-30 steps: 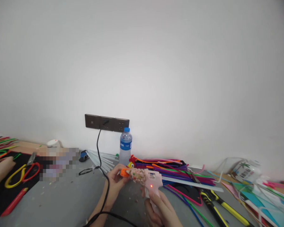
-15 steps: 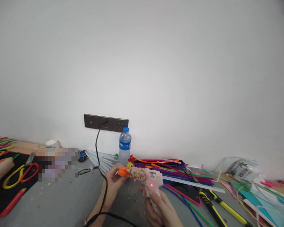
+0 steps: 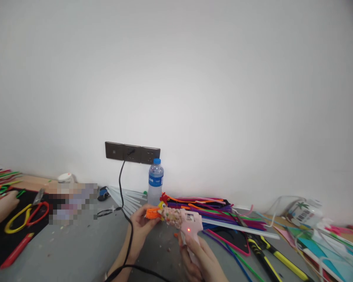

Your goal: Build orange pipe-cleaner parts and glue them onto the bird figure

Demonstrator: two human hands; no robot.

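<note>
Pink glue gun (image 3: pixel 196 222): above the grey table (image 3: pixel 76 254), near its middle; red light lit on its side, front end crusted with mottled residue and pointing left.
Small figure (image 3: pixel 153 213): orange at left, yellow with a round eye beside it, red uppermost; raised at the gun's front end, contact between the two impossible to tell.
Left hand (image 3: pixel 143 222): thumb and fingers pinched on the figure's orange part.
Right hand (image 3: pixel 200 254): wrapped around the gun's grip.
Translucent stick (image 3: pixel 241 228): extends rightward from behind the gun; whether inserted cannot be told.
Black cord (image 3: pixel 131 237): descends from the socket panel (image 3: pixel 114 150), passing in front of the left forearm.
Bottle (image 3: pixel 155 181): upright, blue-capped, behind the hands.
Pipe cleaners (image 3: pixel 206 205): heaped behind the gun, many-coloured.
Yellow-and-black handles (image 3: pixel 286 261): right of the right hand.
Scissors (image 3: pixel 35 206): on black matting at far left, near a co-worker's hand (image 3: pixel 2 207).
</note>
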